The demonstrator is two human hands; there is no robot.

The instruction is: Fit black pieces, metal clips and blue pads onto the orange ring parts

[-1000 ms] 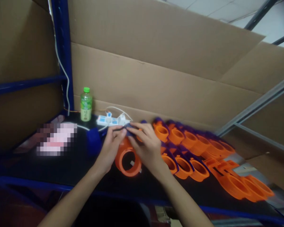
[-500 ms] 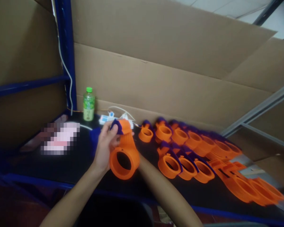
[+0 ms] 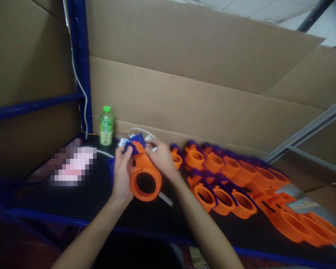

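Note:
My left hand [image 3: 123,175] is closed around the side of an orange plastic part [image 3: 147,162] with a wide open ring at its lower end. The ring faces me, held above the black table. Dark purple-blue material [image 3: 137,140], perhaps fabric strip, wraps over the part's upper end, with my left thumb against it. My right hand [image 3: 162,156] pinches at the upper right of that material; its fingertips are partly hidden. A small pale strip [image 3: 165,199] lies on the table just below the ring.
Rows of similar orange parts with purple bands [image 3: 214,162] stand on the right of the black table [image 3: 81,200]. Plain orange parts [image 3: 296,224] lie farther right. A green-capped bottle [image 3: 106,127] and a white power strip [image 3: 123,142] stand by the cardboard wall [image 3: 184,93].
My right hand has come up from behind the orange part to its upper right end and grips there. More purple-blue material shows over the top. The pale strip is now visible.

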